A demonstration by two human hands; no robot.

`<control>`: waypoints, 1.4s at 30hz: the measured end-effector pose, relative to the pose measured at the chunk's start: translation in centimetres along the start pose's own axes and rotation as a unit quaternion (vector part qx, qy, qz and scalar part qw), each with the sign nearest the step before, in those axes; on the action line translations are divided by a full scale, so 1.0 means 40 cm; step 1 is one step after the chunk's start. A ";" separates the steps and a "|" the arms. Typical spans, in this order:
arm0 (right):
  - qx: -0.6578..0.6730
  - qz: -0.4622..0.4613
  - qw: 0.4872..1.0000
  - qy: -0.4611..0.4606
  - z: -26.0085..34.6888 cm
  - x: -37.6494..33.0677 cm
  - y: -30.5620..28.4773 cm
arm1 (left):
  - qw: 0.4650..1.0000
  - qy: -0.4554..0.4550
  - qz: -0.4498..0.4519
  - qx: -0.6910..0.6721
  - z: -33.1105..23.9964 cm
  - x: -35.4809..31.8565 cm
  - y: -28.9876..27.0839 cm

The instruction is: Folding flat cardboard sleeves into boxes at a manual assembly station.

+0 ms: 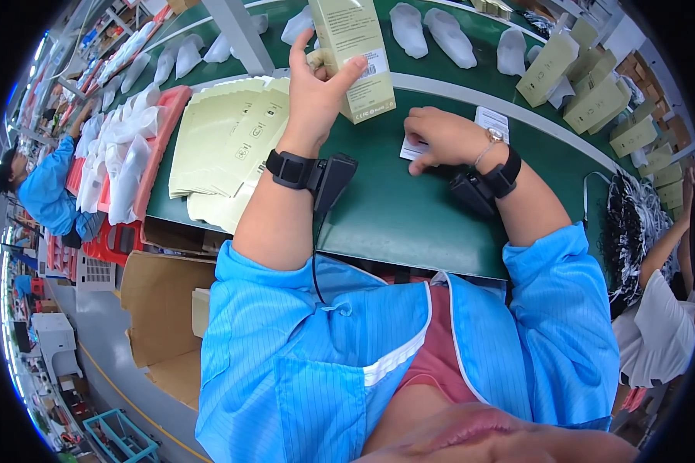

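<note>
A pale yellow-green carton (355,46) with printed text and a white label is held at the far edge of the green table. My left hand (316,89) grips its left side, thumb across the printed face. On the tabletop, my right hand (444,137) has its fingers curled over a small white paper slip (413,150); its edge shows beneath them. Just beyond the right wrist lies a white printed leaflet stack (493,120). Flat, unfolded yellow-green cartons (228,147) are fanned out to the left of my left forearm.
A pink tray (166,123) of white-wrapped items stands at the left. More wrapped items (449,38) line the green conveyor beyond the metal rail. Standing cartons (552,65) and a bundle of black and white cables (641,231) are at the right. Co-workers sit on both sides.
</note>
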State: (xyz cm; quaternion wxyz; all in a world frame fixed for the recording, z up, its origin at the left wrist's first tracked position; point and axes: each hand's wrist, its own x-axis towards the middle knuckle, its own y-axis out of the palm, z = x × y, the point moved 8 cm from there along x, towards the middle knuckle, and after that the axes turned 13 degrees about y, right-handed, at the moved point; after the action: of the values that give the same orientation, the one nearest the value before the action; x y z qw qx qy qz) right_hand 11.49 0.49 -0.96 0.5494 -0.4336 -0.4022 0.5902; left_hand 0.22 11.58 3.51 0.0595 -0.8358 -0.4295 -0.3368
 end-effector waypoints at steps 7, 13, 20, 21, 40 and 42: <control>0.076 0.047 0.996 0.011 -0.046 0.033 -0.002 | 1.000 0.011 0.011 0.007 -0.001 0.001 -0.005; 0.126 -0.644 0.741 -0.146 -0.037 -0.199 -0.356 | 0.987 0.022 0.109 0.118 0.031 -0.010 0.015; 0.052 -0.302 0.949 -0.074 0.027 -0.106 -0.263 | 0.949 0.065 0.223 0.215 -0.001 -0.034 0.086; 0.051 -0.303 0.949 -0.074 0.030 -0.101 -0.257 | 0.937 0.082 0.222 0.256 -0.012 -0.035 0.094; -0.126 -0.607 0.757 0.204 -0.483 -0.173 -0.369 | 0.666 -0.135 0.225 0.698 0.143 -0.017 -0.142; -0.128 -0.593 0.765 0.218 -0.507 -0.175 -0.366 | 0.652 -0.120 0.216 0.717 0.139 -0.015 -0.139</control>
State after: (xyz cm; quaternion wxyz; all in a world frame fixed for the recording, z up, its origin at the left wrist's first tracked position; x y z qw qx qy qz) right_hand 35.37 -5.46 7.38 0.8022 -0.2923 -0.5201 -0.0204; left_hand -1.39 16.77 -2.17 0.6594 -0.6352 -0.3480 0.2016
